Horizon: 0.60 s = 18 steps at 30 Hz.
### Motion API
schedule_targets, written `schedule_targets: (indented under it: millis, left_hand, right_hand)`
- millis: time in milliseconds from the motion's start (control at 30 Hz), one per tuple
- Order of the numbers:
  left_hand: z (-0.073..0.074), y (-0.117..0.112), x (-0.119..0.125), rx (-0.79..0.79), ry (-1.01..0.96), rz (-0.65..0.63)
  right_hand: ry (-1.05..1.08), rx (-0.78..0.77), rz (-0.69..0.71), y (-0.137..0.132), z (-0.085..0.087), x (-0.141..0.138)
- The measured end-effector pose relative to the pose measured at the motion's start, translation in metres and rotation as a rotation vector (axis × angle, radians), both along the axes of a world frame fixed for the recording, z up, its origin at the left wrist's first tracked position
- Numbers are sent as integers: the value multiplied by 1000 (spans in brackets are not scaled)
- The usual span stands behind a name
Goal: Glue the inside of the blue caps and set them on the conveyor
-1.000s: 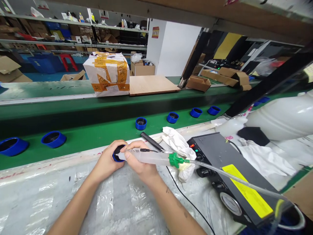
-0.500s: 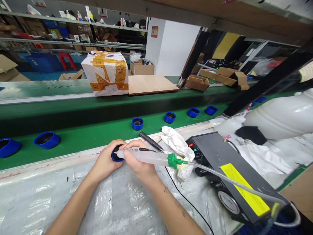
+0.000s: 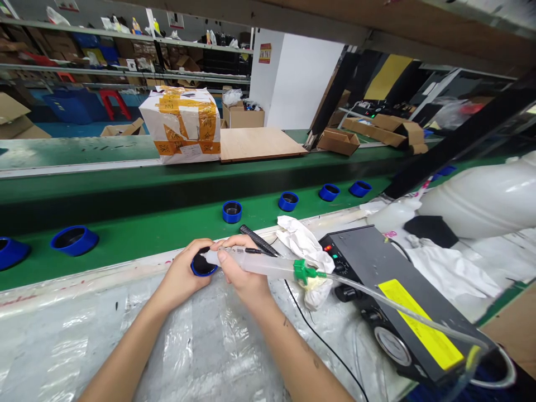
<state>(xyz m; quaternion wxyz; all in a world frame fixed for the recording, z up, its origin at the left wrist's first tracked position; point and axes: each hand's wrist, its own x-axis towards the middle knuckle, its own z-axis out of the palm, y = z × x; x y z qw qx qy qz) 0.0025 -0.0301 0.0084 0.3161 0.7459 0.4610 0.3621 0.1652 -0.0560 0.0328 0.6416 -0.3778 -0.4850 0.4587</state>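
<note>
My left hand (image 3: pixel 183 274) is closed around a blue ring-shaped part with a black inside (image 3: pixel 204 264), held over the plastic-covered bench. My right hand (image 3: pixel 245 271) grips a translucent dispensing syringe (image 3: pixel 274 266), which lies nearly level and points left. Its tip reaches over the opening of the blue part; whether it touches the inside I cannot tell. A green cap (image 3: pixel 302 272) at the syringe's rear joins a clear hose (image 3: pixel 372 291) that runs right to a dark dispenser box (image 3: pixel 389 279) with lights, a knob and a round gauge.
Several similar blue parts (image 3: pixel 231 211) stand on the green conveyor (image 3: pixel 138 237) beyond my hands. A black-handled tool (image 3: pixel 257 239) and a crumpled white cloth (image 3: pixel 304 240) lie by the dispenser. A large white jug (image 3: pixel 486 198) is at right; a taped box (image 3: pixel 182 125) stands behind.
My right hand and the syringe have shifted slightly right, showing more of the held part's inside. The blue parts on the conveyor have moved a little left. My left hand has barely moved.
</note>
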Motion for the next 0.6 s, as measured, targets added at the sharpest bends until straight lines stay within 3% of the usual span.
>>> schedule_targets:
  millis: [300,600]
  left_hand:
    - [0,-1,0,2,-13,-7]
    - [-3,0,1,-9,-24,-1]
  right_hand:
    - [-23,-8,-63,1,-2,3]
    - [-55,-17,-122,3,6,8]
